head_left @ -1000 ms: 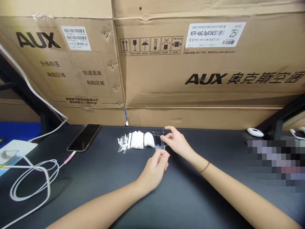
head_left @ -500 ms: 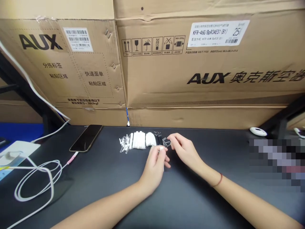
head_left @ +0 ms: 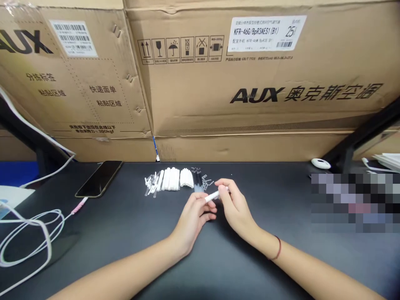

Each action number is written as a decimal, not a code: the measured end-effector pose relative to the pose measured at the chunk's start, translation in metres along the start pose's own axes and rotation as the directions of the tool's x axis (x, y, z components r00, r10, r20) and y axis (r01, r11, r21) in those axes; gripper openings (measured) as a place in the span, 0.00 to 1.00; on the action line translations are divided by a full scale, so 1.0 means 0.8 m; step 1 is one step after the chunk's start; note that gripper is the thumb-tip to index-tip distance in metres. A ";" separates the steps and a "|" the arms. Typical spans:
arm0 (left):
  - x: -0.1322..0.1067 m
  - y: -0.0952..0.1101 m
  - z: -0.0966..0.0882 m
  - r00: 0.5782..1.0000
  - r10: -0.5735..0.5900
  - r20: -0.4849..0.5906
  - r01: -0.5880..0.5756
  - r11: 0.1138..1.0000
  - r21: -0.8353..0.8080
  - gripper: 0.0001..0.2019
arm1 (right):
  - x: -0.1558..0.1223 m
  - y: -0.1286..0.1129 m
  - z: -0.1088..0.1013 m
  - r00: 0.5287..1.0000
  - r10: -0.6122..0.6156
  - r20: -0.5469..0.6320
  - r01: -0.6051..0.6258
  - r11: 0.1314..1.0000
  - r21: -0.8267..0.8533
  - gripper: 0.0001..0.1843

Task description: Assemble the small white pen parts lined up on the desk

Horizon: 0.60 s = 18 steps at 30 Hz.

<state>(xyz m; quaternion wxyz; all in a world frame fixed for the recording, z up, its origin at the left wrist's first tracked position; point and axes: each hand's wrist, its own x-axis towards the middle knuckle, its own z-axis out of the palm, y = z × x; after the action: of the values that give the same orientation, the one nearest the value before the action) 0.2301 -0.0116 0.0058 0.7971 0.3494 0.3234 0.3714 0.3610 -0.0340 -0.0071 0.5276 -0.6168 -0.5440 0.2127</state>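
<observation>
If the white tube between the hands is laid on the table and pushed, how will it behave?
The white tube looks round and slim, so it would probably roll on the black table. The left hand and right hand pinch it at its ends, unbent: likely stiff and light.

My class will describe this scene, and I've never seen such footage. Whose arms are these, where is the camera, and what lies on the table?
No machine here: both bare arms belong to one person, whose head-worn camera looks forward and down, so the arms enter from below. The left hand and right hand together pinch a short white plastic tube, one at each end. Behind them on the black tabletop lie rows of small white plastic pieces and thin black rods. Farther left are a dark smartphone and a coiled white cable; large brown cardboard boxes stand at the back.
</observation>
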 end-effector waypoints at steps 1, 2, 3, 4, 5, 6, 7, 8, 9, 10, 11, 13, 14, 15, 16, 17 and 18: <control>0.000 -0.002 0.000 0.999 -0.030 0.020 0.029 0.999 0.016 0.08 | 0.001 -0.001 -0.001 1.000 0.008 0.009 -0.008 1.000 0.008 0.14; -0.001 -0.003 0.000 0.998 -0.054 0.035 0.053 0.998 0.027 0.07 | 0.001 -0.001 -0.001 1.000 0.007 0.024 -0.007 1.000 0.017 0.14; -0.002 -0.003 0.001 0.997 -0.068 0.043 0.067 0.997 0.030 0.07 | 0.002 -0.002 -0.001 0.999 0.003 0.042 -0.004 1.000 0.024 0.13; -0.002 -0.003 0.002 0.996 -0.075 0.047 0.074 0.997 0.027 0.08 | 0.002 -0.003 -0.001 0.999 -0.001 0.053 -0.001 1.000 0.027 0.13; -0.002 -0.003 0.003 0.996 -0.078 0.048 0.077 0.997 0.021 0.09 | 0.003 -0.004 -0.002 0.998 -0.005 0.061 0.003 1.000 0.026 0.13; -0.002 -0.001 0.004 0.995 -0.085 0.049 0.084 0.996 0.013 0.09 | 0.004 -0.005 -0.002 0.998 -0.010 0.064 0.009 1.000 0.021 0.13; -0.001 0.000 0.004 0.994 -0.100 0.050 0.100 0.995 0.006 0.09 | 0.006 -0.006 -0.003 0.998 -0.019 0.063 0.019 1.000 0.011 0.13; 0.000 0.002 0.005 0.991 -0.126 0.050 0.126 0.992 -0.002 0.07 | 0.008 -0.008 -0.005 0.998 -0.036 0.058 0.036 0.999 -0.003 0.13; 0.001 0.004 0.005 0.986 -0.160 0.048 0.161 0.987 -0.015 0.06 | 0.010 -0.010 -0.008 0.997 -0.061 0.051 0.062 0.998 -0.018 0.12; 0.003 0.005 0.005 0.980 -0.197 0.042 0.198 0.980 -0.034 0.05 | 0.012 -0.012 -0.010 0.995 -0.090 0.038 0.092 0.995 -0.036 0.12; 0.004 0.006 0.004 0.972 -0.231 0.033 0.232 0.971 -0.058 0.06 | 0.014 -0.014 -0.014 0.992 -0.122 0.024 0.123 0.991 -0.057 0.11; 0.007 0.008 0.003 0.960 -0.278 0.012 0.278 0.954 -0.109 0.07 | 0.017 -0.019 -0.021 0.983 -0.186 0.003 0.185 0.978 -0.098 0.11; 0.008 0.008 0.002 0.957 -0.292 0.008 0.290 0.948 -0.129 0.08 | 0.019 -0.022 -0.024 0.977 -0.215 -0.003 0.213 0.970 -0.117 0.11; 0.009 0.009 0.001 0.954 -0.300 0.008 0.298 0.944 -0.142 0.08 | 0.020 -0.024 -0.027 0.969 -0.247 -0.010 0.243 0.961 -0.132 0.10; 0.010 0.009 0.000 0.952 -0.306 0.011 0.304 0.941 -0.151 0.08 | 0.020 -0.026 -0.029 0.959 -0.283 -0.017 0.278 0.950 -0.144 0.10; 0.010 0.009 0.000 0.951 -0.309 0.017 0.308 0.938 -0.157 0.09 | 0.020 -0.028 -0.031 0.946 -0.323 -0.022 0.316 0.936 -0.154 0.09; 0.010 0.008 -0.001 0.950 -0.311 0.024 0.311 0.937 -0.161 0.09 | 0.019 -0.029 -0.031 0.931 -0.365 -0.024 0.356 0.920 -0.165 0.09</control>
<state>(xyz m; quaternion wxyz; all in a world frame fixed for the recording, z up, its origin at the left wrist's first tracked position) 0.2313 -0.0013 0.0087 0.8714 0.2274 0.3438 0.2660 0.3765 -0.0341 0.0269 0.5219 -0.5515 -0.6487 0.0516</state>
